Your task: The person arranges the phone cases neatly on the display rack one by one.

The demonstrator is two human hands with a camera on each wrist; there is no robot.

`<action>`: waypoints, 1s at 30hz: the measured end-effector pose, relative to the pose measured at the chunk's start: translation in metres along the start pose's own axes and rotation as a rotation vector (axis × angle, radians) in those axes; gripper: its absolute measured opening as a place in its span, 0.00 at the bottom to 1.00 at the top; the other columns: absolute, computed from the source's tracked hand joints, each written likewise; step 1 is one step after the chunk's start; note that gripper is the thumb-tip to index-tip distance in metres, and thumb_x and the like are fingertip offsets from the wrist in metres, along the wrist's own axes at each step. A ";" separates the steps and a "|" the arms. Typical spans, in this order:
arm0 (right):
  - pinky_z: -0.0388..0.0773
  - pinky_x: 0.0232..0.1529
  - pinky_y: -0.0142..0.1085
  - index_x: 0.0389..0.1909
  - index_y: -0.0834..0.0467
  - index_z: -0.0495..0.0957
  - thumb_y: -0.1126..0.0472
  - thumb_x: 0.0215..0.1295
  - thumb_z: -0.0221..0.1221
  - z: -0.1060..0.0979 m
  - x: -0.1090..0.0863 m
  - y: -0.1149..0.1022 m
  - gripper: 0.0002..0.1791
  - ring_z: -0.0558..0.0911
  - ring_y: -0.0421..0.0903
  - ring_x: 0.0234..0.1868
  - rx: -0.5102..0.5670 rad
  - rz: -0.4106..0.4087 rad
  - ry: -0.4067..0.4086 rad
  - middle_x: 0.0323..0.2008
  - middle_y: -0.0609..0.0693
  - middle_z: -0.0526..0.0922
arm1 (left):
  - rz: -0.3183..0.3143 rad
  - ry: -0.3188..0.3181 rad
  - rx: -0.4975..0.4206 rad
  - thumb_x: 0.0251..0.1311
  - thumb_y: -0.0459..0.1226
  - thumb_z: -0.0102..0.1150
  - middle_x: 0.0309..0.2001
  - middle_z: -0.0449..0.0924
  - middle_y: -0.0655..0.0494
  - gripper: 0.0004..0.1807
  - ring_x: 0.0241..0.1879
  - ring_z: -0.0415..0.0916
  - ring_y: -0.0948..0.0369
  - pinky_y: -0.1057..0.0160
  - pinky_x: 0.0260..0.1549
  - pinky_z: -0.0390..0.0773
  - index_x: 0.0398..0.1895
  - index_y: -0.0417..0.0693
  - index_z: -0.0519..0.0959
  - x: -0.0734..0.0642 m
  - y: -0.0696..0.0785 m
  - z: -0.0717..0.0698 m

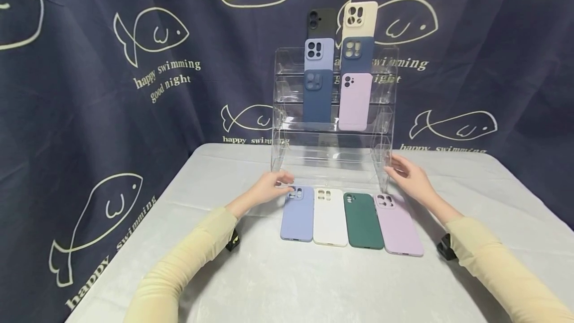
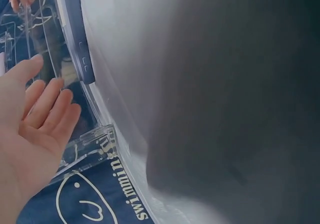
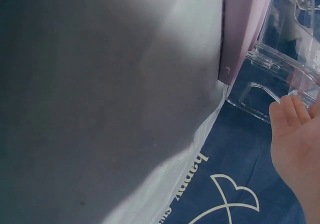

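Observation:
A clear tiered display stand [image 1: 329, 179] stands on the table, with phone cases in two columns on its upper tiers. My left hand [image 1: 270, 187] is by the stand's front left corner, over the top of a periwinkle phone case [image 1: 297, 221]; the left wrist view shows its fingers apart and nothing in them. At the stand's right side, my right hand [image 1: 411, 179] has its fairly straight fingertips against the clear side panel [image 3: 270, 91]. A white case [image 1: 330, 223], a green case [image 1: 364, 226] and a pink case [image 1: 400, 231] continue the row in front of the stand.
On the stand are a black case [image 1: 321, 29], a cream case [image 1: 362, 24], a periwinkle case [image 1: 324, 59], two dark blue cases and a light pink case [image 1: 355, 106]. Behind the grey-white table [image 1: 314, 288] hangs a navy curtain [image 1: 215, 39] with fish drawings.

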State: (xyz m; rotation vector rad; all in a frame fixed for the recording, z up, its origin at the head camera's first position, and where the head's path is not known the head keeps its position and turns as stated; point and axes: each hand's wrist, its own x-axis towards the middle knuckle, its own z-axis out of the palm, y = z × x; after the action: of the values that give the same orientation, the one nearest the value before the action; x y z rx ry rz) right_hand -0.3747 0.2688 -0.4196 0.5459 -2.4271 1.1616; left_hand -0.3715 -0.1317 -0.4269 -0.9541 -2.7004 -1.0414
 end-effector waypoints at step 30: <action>0.75 0.54 0.27 0.61 0.72 0.65 0.60 0.65 0.57 0.001 0.000 0.004 0.28 0.76 0.63 0.53 0.022 -0.014 0.028 0.53 0.72 0.74 | -0.047 -0.117 -0.006 0.56 0.33 0.62 0.49 0.80 0.45 0.17 0.44 0.80 0.54 0.67 0.47 0.81 0.49 0.37 0.77 -0.004 -0.001 0.007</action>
State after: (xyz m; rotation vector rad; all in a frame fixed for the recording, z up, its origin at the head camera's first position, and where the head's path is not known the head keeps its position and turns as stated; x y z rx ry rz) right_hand -0.3772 0.2703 -0.4231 0.5480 -2.3857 1.1834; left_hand -0.3680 -0.1297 -0.4335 -0.9868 -2.8292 -1.0337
